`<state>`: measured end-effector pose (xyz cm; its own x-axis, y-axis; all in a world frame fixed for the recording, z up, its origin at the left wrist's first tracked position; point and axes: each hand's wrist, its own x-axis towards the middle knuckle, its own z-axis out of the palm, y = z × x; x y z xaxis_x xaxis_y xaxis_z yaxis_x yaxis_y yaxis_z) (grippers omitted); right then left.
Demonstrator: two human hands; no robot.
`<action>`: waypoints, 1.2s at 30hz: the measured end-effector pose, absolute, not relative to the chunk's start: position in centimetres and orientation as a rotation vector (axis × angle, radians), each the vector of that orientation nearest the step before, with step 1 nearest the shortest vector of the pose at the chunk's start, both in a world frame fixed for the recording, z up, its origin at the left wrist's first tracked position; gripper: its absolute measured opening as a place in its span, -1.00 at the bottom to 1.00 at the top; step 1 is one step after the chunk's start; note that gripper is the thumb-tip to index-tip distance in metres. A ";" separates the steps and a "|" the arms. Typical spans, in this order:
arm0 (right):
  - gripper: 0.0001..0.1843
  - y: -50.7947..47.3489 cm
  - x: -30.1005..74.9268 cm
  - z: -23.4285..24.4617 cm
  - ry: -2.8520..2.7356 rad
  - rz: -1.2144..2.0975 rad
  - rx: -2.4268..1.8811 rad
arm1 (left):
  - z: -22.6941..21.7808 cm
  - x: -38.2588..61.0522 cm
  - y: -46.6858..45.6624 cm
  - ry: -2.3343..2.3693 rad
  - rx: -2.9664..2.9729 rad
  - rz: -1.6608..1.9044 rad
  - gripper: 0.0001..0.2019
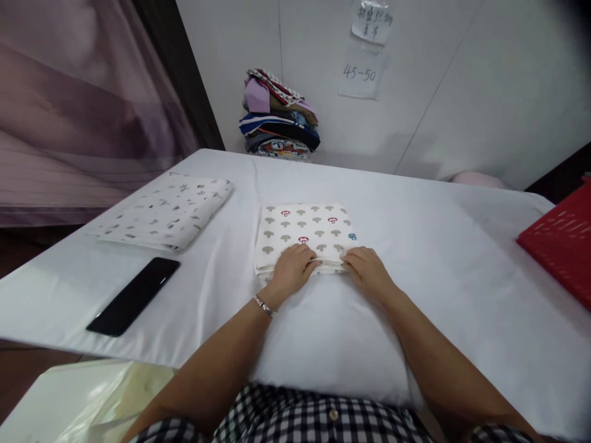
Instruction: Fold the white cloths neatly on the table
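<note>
A folded white cloth (pixel 300 224) printed with grey, red and blue mushrooms lies in front of me, its folded layers showing along the near edge. My left hand (pixel 294 269) pinches that near edge around its middle, thumb below and fingers on top. At the near right corner, my right hand (pixel 368 269) grips the same edge between thumb and fingers. The far part of the cloth rests flat on the white table cover (pixel 438 264). A bracelet circles my left wrist.
To the left are another folded patterned cloth (pixel 170 209) and a black phone (pixel 135 297). A red item (pixel 563 237) sits at the right edge. Past the table's far edge stands a stack of folded fabrics (pixel 279 120) by the wall, with handwritten paper signs (pixel 364 71) above.
</note>
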<state>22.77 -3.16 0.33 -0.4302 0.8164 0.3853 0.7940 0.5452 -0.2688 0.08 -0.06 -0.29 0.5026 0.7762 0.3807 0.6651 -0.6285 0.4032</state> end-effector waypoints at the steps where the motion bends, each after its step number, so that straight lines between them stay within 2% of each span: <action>1: -0.81 -3.1 22.8 0.4 -2.325 0.083 -1.306 | -0.3 0.1 -0.1 1.232 2.545 0.799 -0.81; 9: -0.79 -3.2 23.0 0.3 -2.329 0.120 -1.316 | -0.3 0.1 -0.1 1.267 2.553 0.812 -0.81; 22: -0.74 -3.4 22.5 0.2 -2.251 -0.037 -1.269 | -0.1 -0.1 -0.1 1.183 2.555 0.776 -0.81; 36: -0.77 -3.6 22.6 0.7 -2.376 0.103 -1.326 | -0.3 0.1 -0.2 1.245 2.577 0.742 -0.86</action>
